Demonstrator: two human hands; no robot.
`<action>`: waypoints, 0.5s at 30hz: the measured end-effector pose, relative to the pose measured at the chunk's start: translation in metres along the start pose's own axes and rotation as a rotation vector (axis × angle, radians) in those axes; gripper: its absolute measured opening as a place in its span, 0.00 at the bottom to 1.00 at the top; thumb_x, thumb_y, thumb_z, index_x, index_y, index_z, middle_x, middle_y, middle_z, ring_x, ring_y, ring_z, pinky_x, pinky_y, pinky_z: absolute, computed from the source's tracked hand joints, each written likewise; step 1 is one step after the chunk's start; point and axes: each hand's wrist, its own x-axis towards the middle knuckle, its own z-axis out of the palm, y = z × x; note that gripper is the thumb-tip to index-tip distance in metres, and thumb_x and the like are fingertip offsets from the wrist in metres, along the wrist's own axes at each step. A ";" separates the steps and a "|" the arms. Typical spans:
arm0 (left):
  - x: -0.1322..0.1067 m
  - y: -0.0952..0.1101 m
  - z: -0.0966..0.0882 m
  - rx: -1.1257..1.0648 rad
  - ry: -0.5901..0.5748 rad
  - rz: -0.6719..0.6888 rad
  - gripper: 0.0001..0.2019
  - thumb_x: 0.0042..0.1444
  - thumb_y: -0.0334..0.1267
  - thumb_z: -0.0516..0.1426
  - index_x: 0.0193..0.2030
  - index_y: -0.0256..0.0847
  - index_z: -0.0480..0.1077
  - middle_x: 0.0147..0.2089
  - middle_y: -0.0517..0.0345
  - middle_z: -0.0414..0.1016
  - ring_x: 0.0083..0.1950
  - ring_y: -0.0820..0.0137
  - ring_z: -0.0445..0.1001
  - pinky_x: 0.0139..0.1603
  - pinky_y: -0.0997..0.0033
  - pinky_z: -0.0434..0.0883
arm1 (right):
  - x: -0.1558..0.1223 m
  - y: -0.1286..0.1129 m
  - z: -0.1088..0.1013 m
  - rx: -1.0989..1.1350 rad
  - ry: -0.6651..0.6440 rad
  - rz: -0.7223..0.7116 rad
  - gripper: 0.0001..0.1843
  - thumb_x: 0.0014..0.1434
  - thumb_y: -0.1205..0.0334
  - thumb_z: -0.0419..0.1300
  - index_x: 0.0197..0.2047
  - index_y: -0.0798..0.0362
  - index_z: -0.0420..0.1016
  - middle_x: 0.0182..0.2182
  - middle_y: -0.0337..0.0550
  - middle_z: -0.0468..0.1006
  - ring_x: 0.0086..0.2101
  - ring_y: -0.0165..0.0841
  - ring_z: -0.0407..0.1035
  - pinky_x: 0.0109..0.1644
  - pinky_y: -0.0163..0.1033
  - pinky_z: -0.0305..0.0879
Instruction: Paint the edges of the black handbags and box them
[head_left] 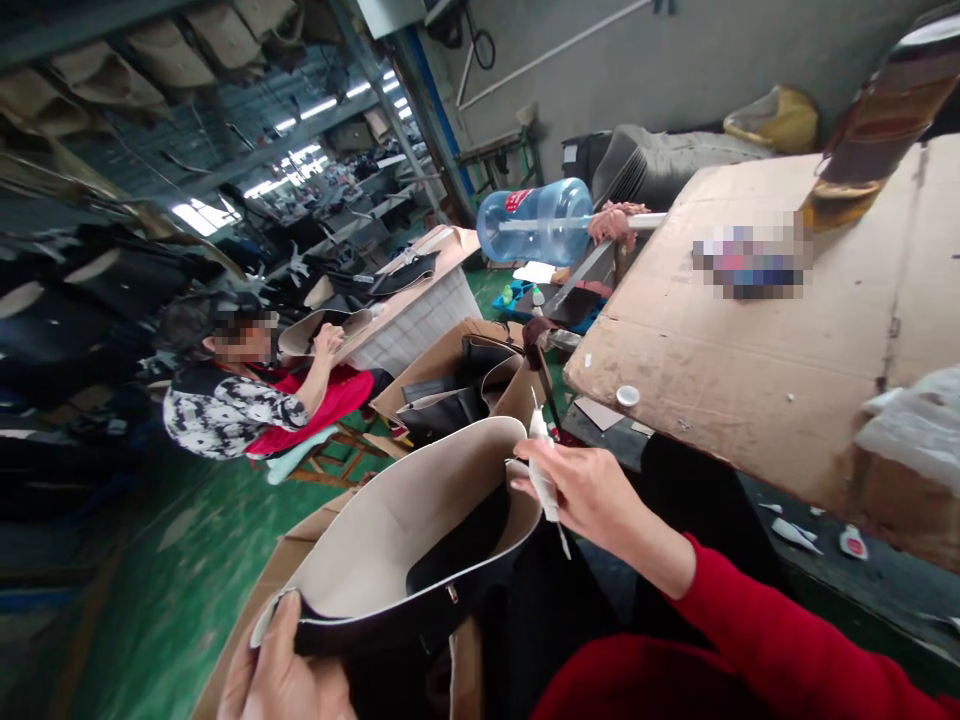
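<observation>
My left hand (pixel 281 670) grips the near rim of a black bag with a pale lining (pixel 390 530), thumb on the lining, holding it open above a cardboard box (pixel 277 575). My right hand (pixel 585 490), in a red sleeve, pinches the far rim of the bag together with a thin white strip (pixel 544 480) that hangs down from the fingers.
A cardboard-covered table (pixel 750 340) stands to the right with a small white cap (pixel 627 396) on it. Another box of black bags (pixel 457 385) lies ahead. A seated person (pixel 240 400) works at the left on the green floor. A blue water jug (pixel 536 220) lies beyond.
</observation>
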 end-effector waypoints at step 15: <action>0.006 -0.014 0.004 -0.231 0.161 -0.206 0.13 0.41 0.37 0.71 0.36 0.39 0.81 0.37 0.61 0.81 0.40 0.68 0.77 0.49 0.66 0.74 | 0.038 -0.010 0.045 -0.242 -0.081 -0.142 0.10 0.66 0.62 0.62 0.51 0.48 0.70 0.35 0.44 0.82 0.34 0.41 0.78 0.31 0.38 0.63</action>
